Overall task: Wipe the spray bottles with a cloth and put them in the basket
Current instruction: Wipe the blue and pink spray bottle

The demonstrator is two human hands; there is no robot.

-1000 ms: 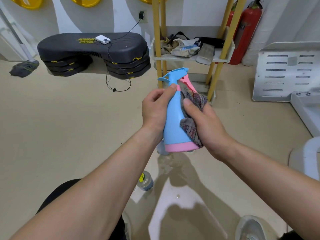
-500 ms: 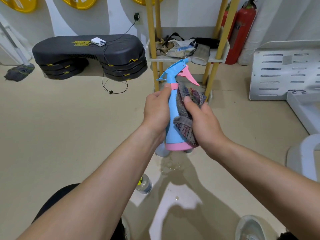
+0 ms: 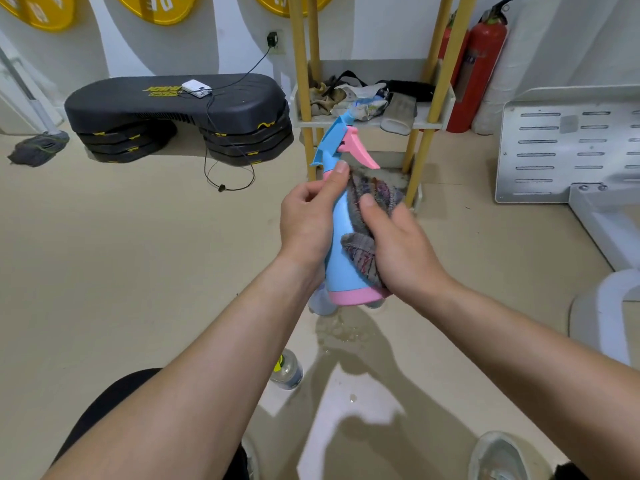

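The blue, pink-based plastic spray bottle point(image 3: 341, 271) was upright in mid-air, the left hand point(image 3: 306, 220) curled round its neck at nine o'clock. The right hand point(image 3: 401, 251), fingers curled, pressed a striped grey cloth point(image 3: 375, 195) on at three o'clock; rotating the bottle would probably reach every side.

The spray bottle point(image 3: 341, 265) sits between left hand point(image 3: 304, 223) and cloth point(image 3: 375, 194), right hand point(image 3: 405, 251) on cloth.
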